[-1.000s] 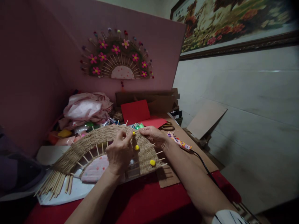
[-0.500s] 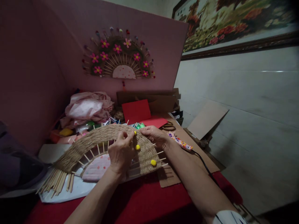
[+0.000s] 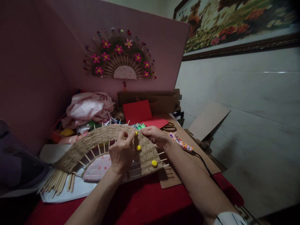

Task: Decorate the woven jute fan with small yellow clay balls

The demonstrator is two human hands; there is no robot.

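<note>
A fan-shaped woven piece (image 3: pixel 89 146) of brown twine on thin wooden sticks lies tilted in front of me, with a pink dotted half-round of cloth (image 3: pixel 97 168) at its base. My left hand (image 3: pixel 122 153) is closed above it, its fingertips pinched against a small yellow ball (image 3: pixel 136 133) on the upper weave. Two more yellow pieces, one below that (image 3: pixel 138 147) and one near the right end (image 3: pixel 154 163), sit on the twine. My right hand (image 3: pixel 156 137) grips the fan's upper right rim between thumb and fingers.
Loose wooden sticks (image 3: pixel 58 182) lie at the left on white plastic. A flowered-handle tool with a black cord (image 3: pixel 181 142) and scissors (image 3: pixel 169 127) lie right on cardboard. Behind are red paper (image 3: pixel 137 112) and pink cloth (image 3: pixel 89 106). A finished flowered fan (image 3: pixel 118 57) hangs beyond.
Both hands keep their places on the fan, and the left fingertips stay at the same yellow ball. The whole view has shifted very slightly.
</note>
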